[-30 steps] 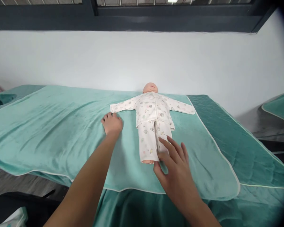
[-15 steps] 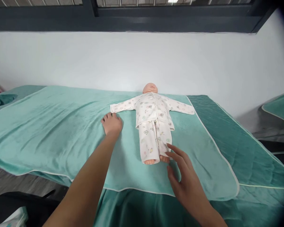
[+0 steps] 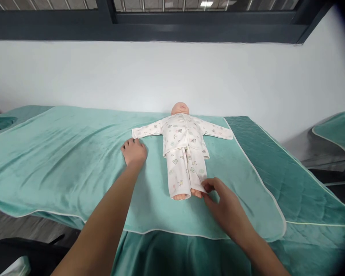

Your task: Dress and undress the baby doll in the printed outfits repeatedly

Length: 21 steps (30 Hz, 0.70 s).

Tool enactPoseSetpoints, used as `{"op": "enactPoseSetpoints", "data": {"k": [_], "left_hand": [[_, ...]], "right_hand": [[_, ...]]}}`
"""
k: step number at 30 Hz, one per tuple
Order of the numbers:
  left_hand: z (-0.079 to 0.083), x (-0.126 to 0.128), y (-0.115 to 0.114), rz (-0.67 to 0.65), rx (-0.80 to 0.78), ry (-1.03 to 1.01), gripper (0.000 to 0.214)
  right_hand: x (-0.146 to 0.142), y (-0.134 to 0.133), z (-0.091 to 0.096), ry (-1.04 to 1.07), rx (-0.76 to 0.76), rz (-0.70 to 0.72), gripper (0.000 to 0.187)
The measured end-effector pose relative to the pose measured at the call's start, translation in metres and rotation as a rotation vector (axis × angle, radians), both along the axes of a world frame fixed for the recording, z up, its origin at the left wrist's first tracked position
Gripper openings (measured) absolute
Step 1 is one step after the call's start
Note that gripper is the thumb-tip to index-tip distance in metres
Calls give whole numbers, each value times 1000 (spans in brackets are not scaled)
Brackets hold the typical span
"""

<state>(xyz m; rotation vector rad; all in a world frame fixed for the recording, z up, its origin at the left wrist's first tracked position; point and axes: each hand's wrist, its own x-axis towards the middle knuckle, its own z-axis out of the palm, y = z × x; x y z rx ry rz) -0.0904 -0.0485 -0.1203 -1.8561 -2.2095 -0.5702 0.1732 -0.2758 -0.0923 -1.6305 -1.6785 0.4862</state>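
Note:
A baby doll (image 3: pixel 180 107) lies face up on a light green blanket (image 3: pixel 74 153), its arms out to the sides. It wears a white printed jacket (image 3: pixel 176 132) and matching trousers (image 3: pixel 178 172); its toes show below the hems. My left hand (image 3: pixel 134 151) rests on the blanket just below the sleeve cuff at the left, fingers apart and slightly bent. With thumb and fingertips, my right hand (image 3: pixel 218 195) pinches the hem of the trouser leg on the right, beside the doll's foot.
Under the blanket is a darker green quilted cover (image 3: pixel 264 165). A white wall (image 3: pixel 103 73) with a dark window frame (image 3: pixel 189 30) stands behind the bed. A black chair or bag (image 3: pixel 31 251) sits at the lower left, and another green cloth (image 3: pixel 339 130) is at the right.
My right hand has closed from spread fingers onto the trouser hem. My left hand stays by the sleeve cuff. The view has shifted slightly.

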Motion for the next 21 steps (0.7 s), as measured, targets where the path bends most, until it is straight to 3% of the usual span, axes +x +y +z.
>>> {"op": "enactPoseSetpoints", "data": {"k": [5, 8, 12, 16, 21], "left_hand": [[0, 0, 0, 1, 4, -1, 40], [-1, 0, 0, -4, 6, -9, 40], [-1, 0, 0, 0, -3, -6, 41], [0, 0, 0, 7, -19, -7, 41], [2, 0, 0, 14, -28, -2, 41]], "right_hand": [[4, -6, 34, 97, 63, 23, 17], [5, -9, 40, 114, 67, 3, 16], [6, -10, 27, 121, 70, 53, 13], [6, -10, 5, -30, 159, 89, 9], [7, -1, -7, -207, 296, 110, 29]]}}
